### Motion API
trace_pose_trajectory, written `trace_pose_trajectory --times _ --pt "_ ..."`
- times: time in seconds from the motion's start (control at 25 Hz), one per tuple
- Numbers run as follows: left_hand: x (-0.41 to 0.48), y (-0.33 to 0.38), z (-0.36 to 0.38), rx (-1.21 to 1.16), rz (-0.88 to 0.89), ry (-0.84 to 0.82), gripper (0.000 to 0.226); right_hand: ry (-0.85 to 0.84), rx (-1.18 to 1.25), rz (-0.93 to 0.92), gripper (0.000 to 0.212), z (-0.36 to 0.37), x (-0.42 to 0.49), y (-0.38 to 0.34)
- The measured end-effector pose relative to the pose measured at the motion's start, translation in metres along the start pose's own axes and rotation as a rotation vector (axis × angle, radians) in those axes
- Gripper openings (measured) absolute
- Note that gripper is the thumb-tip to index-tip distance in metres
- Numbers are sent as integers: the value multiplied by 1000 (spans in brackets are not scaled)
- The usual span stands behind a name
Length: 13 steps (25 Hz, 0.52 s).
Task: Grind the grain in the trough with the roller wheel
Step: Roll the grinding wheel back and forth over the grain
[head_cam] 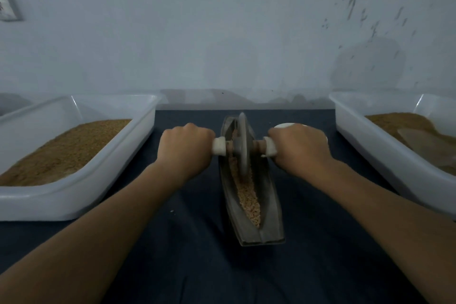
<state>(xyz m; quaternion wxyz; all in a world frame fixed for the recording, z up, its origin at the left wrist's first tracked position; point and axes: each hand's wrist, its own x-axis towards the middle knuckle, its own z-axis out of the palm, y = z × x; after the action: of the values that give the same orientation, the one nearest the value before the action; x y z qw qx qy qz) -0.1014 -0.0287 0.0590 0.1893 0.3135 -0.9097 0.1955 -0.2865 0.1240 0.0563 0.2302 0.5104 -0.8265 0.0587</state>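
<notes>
While the roller wheel (242, 143) stands upright in the far half of the trough (249, 195), both hands are clamped on its axle; the left hand (185, 150) has its grip pressed tight around the left handle (219, 149), and the right hand (299, 148) has its grip pressed tight around the right handle (270, 148), the white ends of both handles showing just beside the wheel. The trough is a long, dark, boat-shaped channel lying lengthwise away from the person on the dark cloth (197, 266) that covers the worktop; the grain (249, 195) lies as a pale strip along the bottom of its groove, from under the wheel toward the near end. A white tray (81, 195) sits to the left, holding a brown, finer-looking heap; a second white tray (370, 145) sits to the right, also holding brown material, with a flat scoop-like piece (424, 143) resting on it. A small white rounded object (283, 125) shows just behind the right hand, mostly hidden; a pale, stained wall (222, 32) rises behind the worktop.
</notes>
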Motion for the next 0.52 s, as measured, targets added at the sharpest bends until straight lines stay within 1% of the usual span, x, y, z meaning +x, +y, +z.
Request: trace_pose_trajectory --times 0.08,0.16,0.2,0.28,0.32,0.36,0.4,0.44,0.48,0.52 --pt "-34 -2 -2 3 58 102 26 164 -63 -132 44 2 -28 5" --pt "-58 -9 -7 -13 103 152 44 275 -118 -206 54 -6 -43 8" --pt "-62 -11 -6 -13 95 162 48 284 -149 -200 59 -9 -43 9" --pt "-56 -7 0 28 32 110 41 235 -199 -152 64 -6 -33 3" --pt "-47 -3 4 56 1 90 33 204 -185 -136 60 0 -23 1" --pt "-31 1 6 65 -13 93 21 172 -127 -109 51 8 -11 1" --pt "-12 4 6 61 -10 97 10 104 -47 -46 37 12 1 2" --pt "7 5 2 63 -2 58 4 9 23 33 24 12 11 1" --pt "22 6 -3 77 4 15 8 -61 83 85 17 13 17 0" --pt "31 7 -7 94 19 -19 10 -99 131 109 14 15 20 1"
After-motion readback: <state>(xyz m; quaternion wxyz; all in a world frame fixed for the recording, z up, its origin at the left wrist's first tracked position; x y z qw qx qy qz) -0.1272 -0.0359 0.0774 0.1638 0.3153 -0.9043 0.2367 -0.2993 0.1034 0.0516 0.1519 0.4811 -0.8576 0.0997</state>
